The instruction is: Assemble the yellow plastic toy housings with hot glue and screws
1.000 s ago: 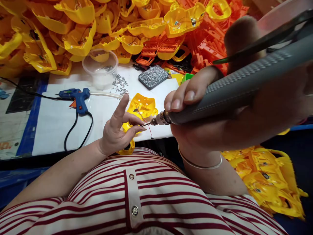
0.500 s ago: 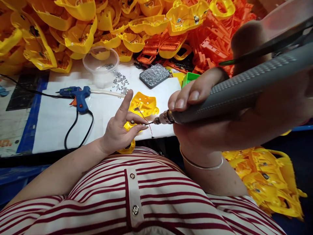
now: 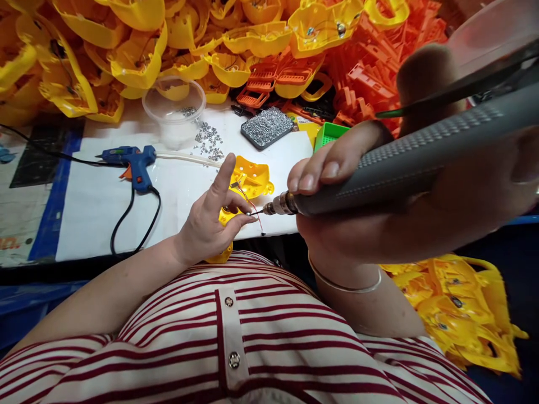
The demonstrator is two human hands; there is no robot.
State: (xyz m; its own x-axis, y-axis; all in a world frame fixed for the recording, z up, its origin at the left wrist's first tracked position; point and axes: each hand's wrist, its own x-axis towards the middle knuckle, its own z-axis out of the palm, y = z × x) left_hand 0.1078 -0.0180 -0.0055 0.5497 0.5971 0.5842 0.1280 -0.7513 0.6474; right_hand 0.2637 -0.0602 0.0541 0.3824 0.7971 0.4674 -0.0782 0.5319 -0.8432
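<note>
My right hand (image 3: 353, 185) is wrapped round a grey electric screwdriver (image 3: 400, 163), whose thin bit (image 3: 256, 212) points left. At the bit's tip, my left hand (image 3: 210, 219) pinches a tiny silver piece that looks like a screw between thumb and a finger, its index finger raised. Partly hidden behind the left hand are yellow plastic parts (image 3: 219, 255). A yellow shell (image 3: 252, 175) lies just beyond the fingers, with thin red wires (image 3: 256, 214) running from a small dark part to a black plug.
A blue glue gun (image 3: 141, 163) lies on white sheeting at left. Behind are a clear tub (image 3: 173, 106), loose screws (image 3: 208, 140), a dark tray of screws (image 3: 267, 128) and a green basket (image 3: 330, 133). Yellow shells (image 3: 256, 40) and orange parts (image 3: 379, 67) are piled at the back.
My left hand has shifted very slightly, staying pinched at the bit's tip. The screwdriver has barely moved to the left in my right hand.
</note>
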